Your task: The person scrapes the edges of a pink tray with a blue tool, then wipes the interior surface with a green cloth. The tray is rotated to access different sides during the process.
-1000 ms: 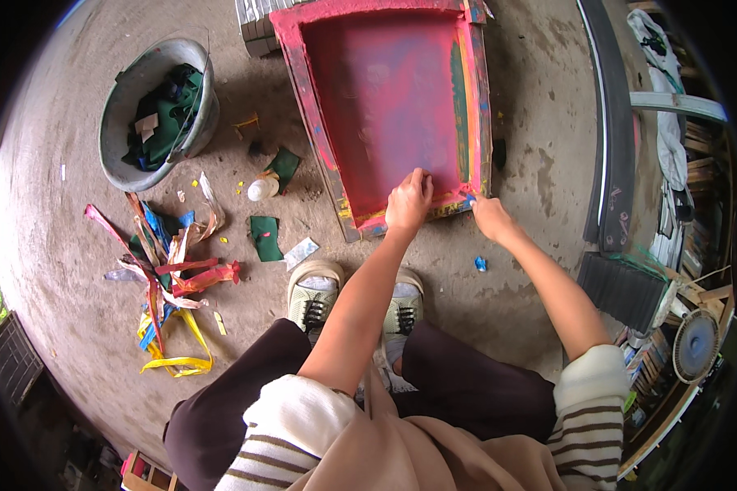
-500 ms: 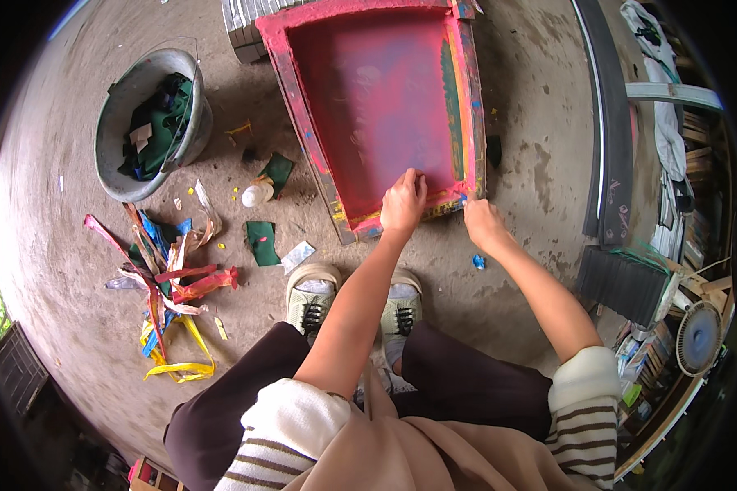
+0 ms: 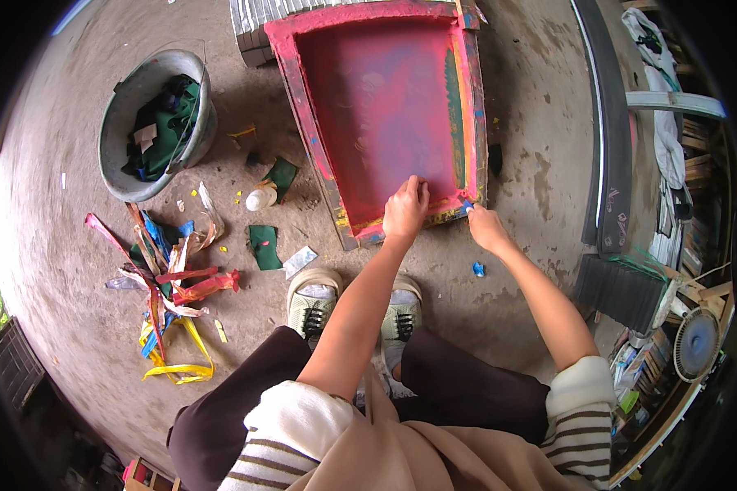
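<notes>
A screen-printing frame (image 3: 283, 61), its wooden rim smeared with pink, yellow and blue paint, lies in front of me. Its mesh (image 3: 393, 106) is stained pink and purple, with a green and yellow band along the right. My left hand (image 3: 406, 210) is over the near rim, fingers curled in above the mesh; whatever they grip is hidden. At the near right corner, my right hand (image 3: 487, 229) pinches a small blue strip (image 3: 467, 204), perhaps tape, against or just off the rim.
Left of the frame stands a metal bucket (image 3: 110, 159) with dark green cloth inside. Crumpled coloured tape strips (image 3: 172, 278), a whitish bottle (image 3: 260, 197), green scraps (image 3: 264, 247) and a blue scrap (image 3: 478, 268) lie on the concrete floor. A fan (image 3: 698, 344) stands far right.
My right hand has shifted slightly down and away from the corner, and the blue strip now shows at its fingertips. My left hand has hardly moved.
</notes>
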